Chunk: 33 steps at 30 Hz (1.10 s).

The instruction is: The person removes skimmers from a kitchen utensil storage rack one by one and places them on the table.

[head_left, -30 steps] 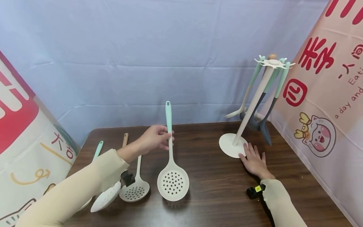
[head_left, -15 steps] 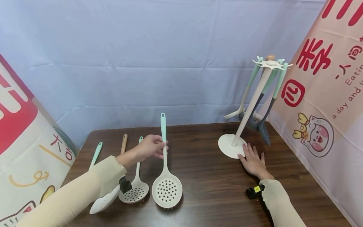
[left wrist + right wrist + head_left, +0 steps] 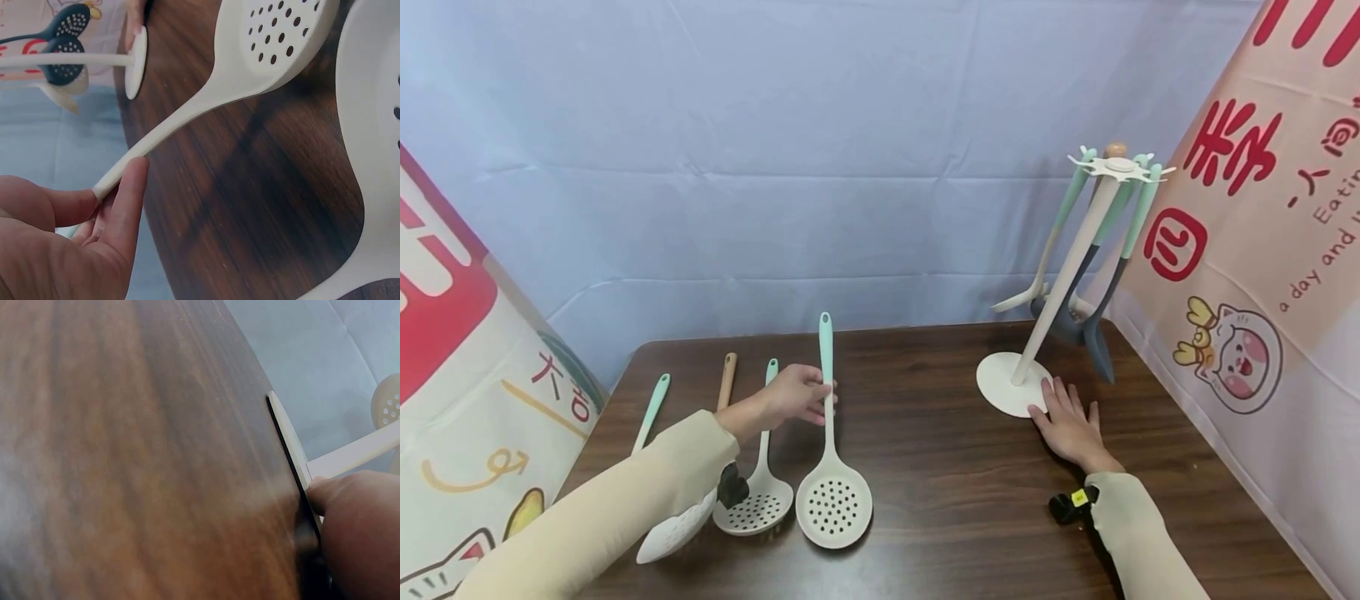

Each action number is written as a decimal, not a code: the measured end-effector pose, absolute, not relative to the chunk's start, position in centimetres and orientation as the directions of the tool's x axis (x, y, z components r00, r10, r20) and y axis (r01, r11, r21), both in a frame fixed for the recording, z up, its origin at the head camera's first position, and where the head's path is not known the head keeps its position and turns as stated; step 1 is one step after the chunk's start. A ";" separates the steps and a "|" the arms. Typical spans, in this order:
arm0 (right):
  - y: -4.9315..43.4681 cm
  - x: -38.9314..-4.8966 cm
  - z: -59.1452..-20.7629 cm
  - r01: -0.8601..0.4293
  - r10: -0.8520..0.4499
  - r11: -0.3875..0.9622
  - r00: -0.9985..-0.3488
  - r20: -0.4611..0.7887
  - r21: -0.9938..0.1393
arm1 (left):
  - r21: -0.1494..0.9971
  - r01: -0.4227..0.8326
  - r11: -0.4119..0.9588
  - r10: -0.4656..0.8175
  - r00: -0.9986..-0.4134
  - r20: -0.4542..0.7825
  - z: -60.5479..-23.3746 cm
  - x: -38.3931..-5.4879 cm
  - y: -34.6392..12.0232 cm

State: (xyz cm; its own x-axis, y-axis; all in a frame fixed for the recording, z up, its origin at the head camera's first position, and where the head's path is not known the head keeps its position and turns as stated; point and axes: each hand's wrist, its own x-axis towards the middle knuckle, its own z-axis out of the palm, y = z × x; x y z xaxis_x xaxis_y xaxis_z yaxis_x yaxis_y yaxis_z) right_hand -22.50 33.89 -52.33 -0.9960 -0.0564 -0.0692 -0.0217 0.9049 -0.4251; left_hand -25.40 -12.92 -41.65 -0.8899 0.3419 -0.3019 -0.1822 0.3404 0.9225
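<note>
My left hand [image 3: 820,397] pinches the mint-and-cream handle of a large perforated skimmer [image 3: 834,507], whose head lies on the dark wooden table [image 3: 947,500]. In the left wrist view, my thumb and fingers [image 3: 128,187] meet on the skimmer [image 3: 275,44] handle. My right hand [image 3: 1070,421] lies flat on the table, fingertips touching the round base of a cream utensil stand [image 3: 1004,385]. Several mint-handled utensils [image 3: 1078,312] hang from the stand's top. The right wrist view shows the stand's base [image 3: 289,440] edge against my fingers [image 3: 356,519].
Left of the large skimmer lie a smaller skimmer [image 3: 756,502], a white slotted spatula [image 3: 674,525], a mint handle [image 3: 651,412] and a wooden handle [image 3: 727,379]. Printed banners [image 3: 1247,275] flank both table sides, with a blue cloth backdrop behind.
My left hand has lowered the skimmer leftward, from tilted upright above the table until its head rests on the wood. The right hand has not moved.
</note>
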 end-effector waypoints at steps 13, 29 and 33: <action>33.8 -22.5 -52.0 -0.014 -0.053 0.905 -0.995 -0.080 -0.425 | 0.891 -0.196 0.409 0.300 -0.893 -0.335 -44.1 -26.7 -12.9; 33.9 -22.6 -52.3 -0.018 -0.053 0.908 -0.996 -0.071 -0.418 | 0.832 -0.236 0.502 0.253 -0.880 -0.403 -44.5 -28.2 -11.9; 33.9 -22.7 -52.4 -0.019 -0.052 0.908 -0.996 -0.068 -0.419 | 0.829 -0.234 0.508 0.246 -0.883 -0.399 -44.4 -28.6 -11.7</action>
State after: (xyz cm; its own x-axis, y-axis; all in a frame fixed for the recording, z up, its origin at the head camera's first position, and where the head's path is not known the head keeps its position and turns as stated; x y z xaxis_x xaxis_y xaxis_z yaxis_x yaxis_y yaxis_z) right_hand -22.65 33.90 -52.38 -0.9963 -0.0521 -0.0681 -0.0189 0.9079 -0.4187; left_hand -28.56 -11.70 -44.37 -0.8832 0.2456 -0.3994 -0.2338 0.5078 0.8291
